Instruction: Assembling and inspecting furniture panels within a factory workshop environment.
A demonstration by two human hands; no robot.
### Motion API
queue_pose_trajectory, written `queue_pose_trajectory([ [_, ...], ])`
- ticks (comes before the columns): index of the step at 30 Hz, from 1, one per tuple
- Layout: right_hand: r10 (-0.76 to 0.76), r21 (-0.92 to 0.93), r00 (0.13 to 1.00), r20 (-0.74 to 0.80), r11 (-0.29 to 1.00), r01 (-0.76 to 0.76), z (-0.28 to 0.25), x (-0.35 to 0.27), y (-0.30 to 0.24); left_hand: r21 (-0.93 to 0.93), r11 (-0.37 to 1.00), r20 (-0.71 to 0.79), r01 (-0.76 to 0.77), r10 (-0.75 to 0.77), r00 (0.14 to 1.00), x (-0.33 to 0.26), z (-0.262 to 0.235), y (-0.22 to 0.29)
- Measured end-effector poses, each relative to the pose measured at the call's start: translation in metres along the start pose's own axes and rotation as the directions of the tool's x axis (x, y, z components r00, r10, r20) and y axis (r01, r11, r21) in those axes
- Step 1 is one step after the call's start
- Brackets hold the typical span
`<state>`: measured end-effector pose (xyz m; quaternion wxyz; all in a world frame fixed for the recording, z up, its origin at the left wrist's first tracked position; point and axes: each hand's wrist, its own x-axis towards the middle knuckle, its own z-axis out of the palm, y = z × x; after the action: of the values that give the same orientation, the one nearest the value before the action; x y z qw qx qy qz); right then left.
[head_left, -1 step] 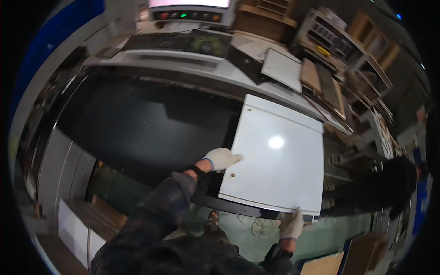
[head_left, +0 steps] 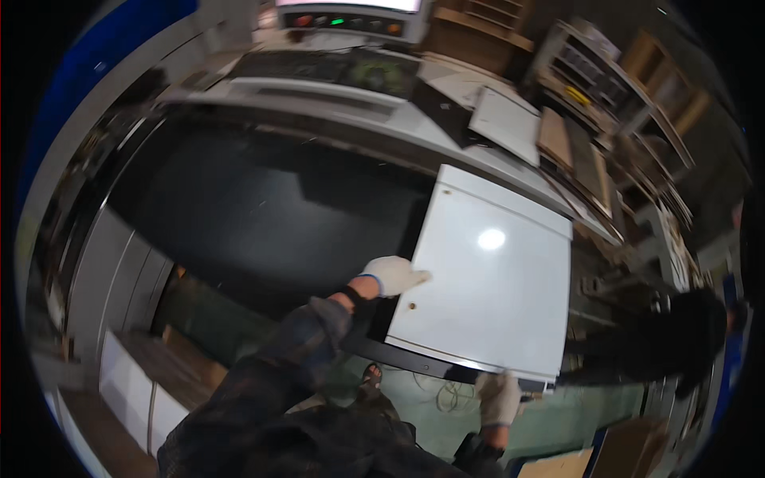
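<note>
Panel (head_left: 490, 279) at left fingers (head_left: 413, 277) and right fingers (head_left: 500, 382), grip unclear, rack (head_left: 586, 70) contents blurred.

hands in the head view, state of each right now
Left hand: closed on the left edge of the white panel, thumb on top.
Right hand: at the panel's near edge; grip cannot be told.

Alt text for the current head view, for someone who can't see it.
A white panel lies on a black table, the person's gloved left hand at its left edge and gloved right hand at its near edge. A lit screen stands beyond.
</note>
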<state>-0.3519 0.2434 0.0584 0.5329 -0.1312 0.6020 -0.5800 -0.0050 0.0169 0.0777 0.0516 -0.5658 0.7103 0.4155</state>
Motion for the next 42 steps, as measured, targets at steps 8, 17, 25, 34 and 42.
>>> queue_pose_trajectory([
  [8,0.674,-0.765,0.367,0.642,0.529,0.368,0.116,-0.074,0.030,-0.392,0.899,-0.299,-0.194,0.074,0.951,-0.105,0.088,-0.085],
  [17,0.703,-0.401,-0.010,0.711,0.417,0.815,0.312,-0.166,0.096,-0.989,-0.010,-0.075,-0.145,-0.819,0.569,-0.387,0.317,-0.264],
  [25,0.746,0.262,-0.524,0.411,0.454,0.852,0.444,-0.336,0.271,-0.635,-0.457,0.636,-0.623,-0.767,-0.085,-0.474,0.642,-0.313],
  [34,0.822,0.478,-0.564,0.075,0.467,0.744,0.518,-0.477,0.462,-0.043,-0.178,0.855,-0.983,-0.515,0.056,-0.426,0.670,-0.297],
  [42,0.787,0.795,-0.616,0.035,0.352,0.494,0.574,-0.556,0.666,-0.113,-0.098,0.878,-0.989,-0.476,-0.053,-0.410,0.624,-0.327],
])
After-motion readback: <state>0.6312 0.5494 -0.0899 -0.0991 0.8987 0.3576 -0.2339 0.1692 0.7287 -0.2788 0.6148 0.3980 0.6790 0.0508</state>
